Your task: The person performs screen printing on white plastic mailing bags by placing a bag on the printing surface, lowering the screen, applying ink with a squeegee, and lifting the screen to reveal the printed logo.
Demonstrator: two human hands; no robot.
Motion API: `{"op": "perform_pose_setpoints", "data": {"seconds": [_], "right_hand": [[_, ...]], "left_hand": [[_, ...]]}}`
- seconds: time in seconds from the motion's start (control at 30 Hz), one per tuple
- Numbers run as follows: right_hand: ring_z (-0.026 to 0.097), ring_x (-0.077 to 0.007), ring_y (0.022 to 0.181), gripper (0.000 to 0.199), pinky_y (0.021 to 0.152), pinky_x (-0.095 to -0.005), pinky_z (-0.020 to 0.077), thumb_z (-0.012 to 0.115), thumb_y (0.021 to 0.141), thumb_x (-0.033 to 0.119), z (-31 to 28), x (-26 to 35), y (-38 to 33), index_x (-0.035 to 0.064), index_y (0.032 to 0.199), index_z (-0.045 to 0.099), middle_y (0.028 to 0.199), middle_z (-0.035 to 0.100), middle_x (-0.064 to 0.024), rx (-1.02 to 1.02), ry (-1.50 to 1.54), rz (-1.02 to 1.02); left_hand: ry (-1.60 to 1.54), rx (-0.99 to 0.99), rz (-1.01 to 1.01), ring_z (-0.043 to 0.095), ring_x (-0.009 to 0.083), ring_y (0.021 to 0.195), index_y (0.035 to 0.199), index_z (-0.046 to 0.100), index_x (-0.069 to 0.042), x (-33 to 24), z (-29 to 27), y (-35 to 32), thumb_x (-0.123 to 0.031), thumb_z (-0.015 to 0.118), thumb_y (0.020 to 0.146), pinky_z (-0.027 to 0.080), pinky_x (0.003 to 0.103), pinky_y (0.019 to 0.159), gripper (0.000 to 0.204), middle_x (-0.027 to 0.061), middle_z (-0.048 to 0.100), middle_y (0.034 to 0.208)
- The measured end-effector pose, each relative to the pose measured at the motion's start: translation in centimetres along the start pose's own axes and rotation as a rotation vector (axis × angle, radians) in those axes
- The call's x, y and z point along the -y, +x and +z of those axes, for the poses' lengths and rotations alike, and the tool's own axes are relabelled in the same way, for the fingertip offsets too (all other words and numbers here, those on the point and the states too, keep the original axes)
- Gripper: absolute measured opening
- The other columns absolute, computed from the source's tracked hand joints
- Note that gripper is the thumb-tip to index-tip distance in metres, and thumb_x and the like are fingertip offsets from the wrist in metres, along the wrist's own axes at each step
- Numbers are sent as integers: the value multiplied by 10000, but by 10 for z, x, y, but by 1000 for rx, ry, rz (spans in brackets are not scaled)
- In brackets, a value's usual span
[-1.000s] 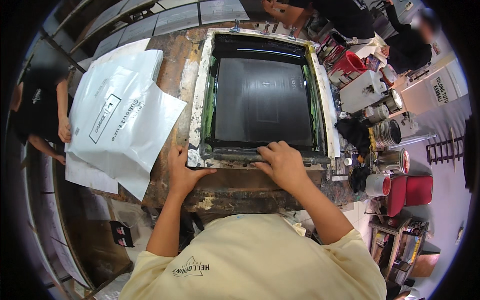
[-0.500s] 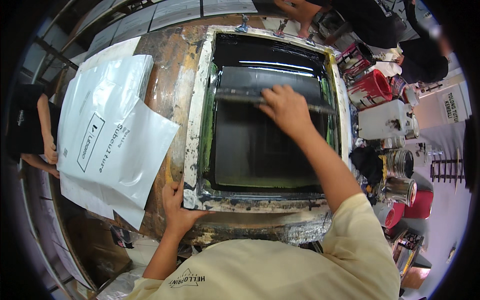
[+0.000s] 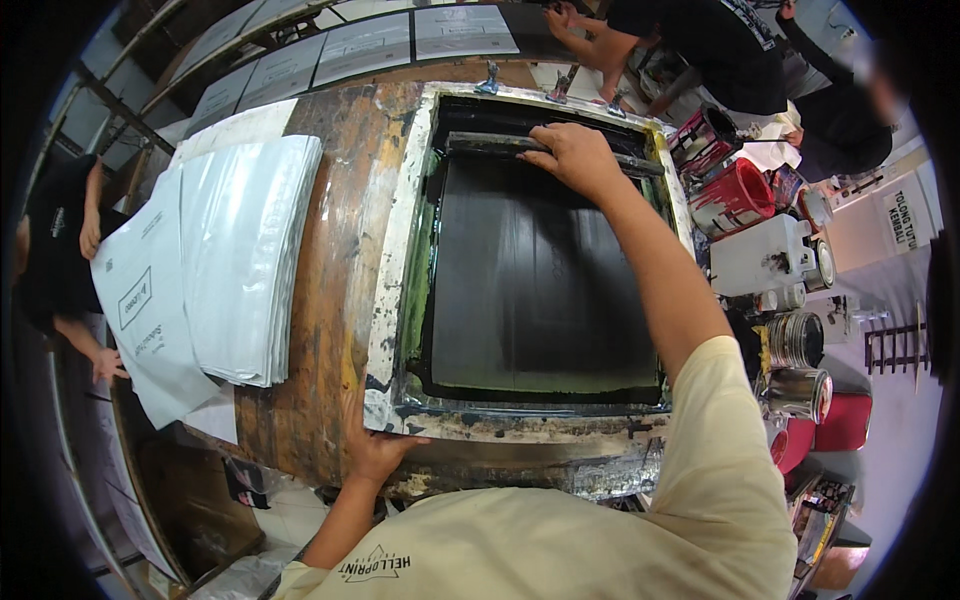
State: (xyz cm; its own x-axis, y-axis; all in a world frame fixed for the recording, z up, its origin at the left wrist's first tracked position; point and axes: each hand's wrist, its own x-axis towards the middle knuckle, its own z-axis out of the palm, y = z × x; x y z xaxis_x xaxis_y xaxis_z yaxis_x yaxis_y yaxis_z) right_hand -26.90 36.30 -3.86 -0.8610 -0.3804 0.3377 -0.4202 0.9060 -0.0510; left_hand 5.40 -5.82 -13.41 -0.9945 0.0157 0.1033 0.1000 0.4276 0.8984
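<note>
A screen printing frame [image 3: 388, 290] with a worn white rim lies on the table, its mesh [image 3: 540, 300] dark and wet with black ink. My right hand [image 3: 580, 165] is closed around the top of a long squeegee [image 3: 485, 143], which lies crosswise near the far end of the mesh. At the near left corner of the frame my left hand [image 3: 378, 452] holds on, thumb along the front edge and fingers up the left side; the fingers are partly hidden. Left of the frame lies a stack of white plastic bags [image 3: 245, 260]. A printed bag [image 3: 145, 300] hangs off its left side.
At the left, a co-worker's hand [image 3: 90, 238] is at the printed bag's edge. Small clamps [image 3: 488, 80] stand along the frame's far edge. Ink buckets [image 3: 735, 195], a white jerrycan [image 3: 755, 252] and several tins [image 3: 795, 340] crowd the right. More people work at the far right.
My right hand has pushed the squeegee away from me, to the far end of the mesh. The printed bag has shifted left off the stack with the co-worker. My left hand stays at the corner.
</note>
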Motion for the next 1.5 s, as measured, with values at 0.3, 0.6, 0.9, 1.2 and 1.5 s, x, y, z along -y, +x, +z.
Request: {"op": "perform_pose_setpoints", "data": {"seconds": [0.3,0.6,0.9,1.2,1.5], "right_hand": [[698,-356,965,363,773,-503,575,729,970,470,-19,73,-84,115,1034,695,951,688,-109,-8,-25,96],[668,-354,922,320,728,-497,579,769,935,328,-112,231,-219,80,1030,591,986,632,-129,198,81,193],[610,-344,978,257,921,-506,464,710,939,279,-191,259,-199,58,1040,623,965,611,-127,-147,-90,109],[650,-290,838,239,848,-469,403,680,948,315,-254,215,-117,76,937,671,838,660,-69,-472,-224,26],[693,-331,824,356,787,-457,411,663,967,404,-277,196,-83,60,879,689,824,711,-121,-532,-231,27]], "left_hand": [[-49,41,55,626,293,1239,1426,541,81,-8,1,6,-206,1045,662,522,407,1060,960,149,594,1334],[-131,0,121,638,378,1212,1539,520,54,9,9,14,-354,1034,691,497,460,1049,1072,217,674,1286],[-476,-79,149,647,207,1222,1541,487,64,-106,-10,43,-185,951,862,521,370,1055,859,145,654,1392],[429,-5,396,247,483,1566,1696,233,41,-100,17,43,-580,709,982,136,679,1258,1059,346,314,1658],[876,292,170,25,479,1662,1692,255,41,-70,54,-5,-839,418,985,-120,782,1212,1141,314,165,1767]]}}
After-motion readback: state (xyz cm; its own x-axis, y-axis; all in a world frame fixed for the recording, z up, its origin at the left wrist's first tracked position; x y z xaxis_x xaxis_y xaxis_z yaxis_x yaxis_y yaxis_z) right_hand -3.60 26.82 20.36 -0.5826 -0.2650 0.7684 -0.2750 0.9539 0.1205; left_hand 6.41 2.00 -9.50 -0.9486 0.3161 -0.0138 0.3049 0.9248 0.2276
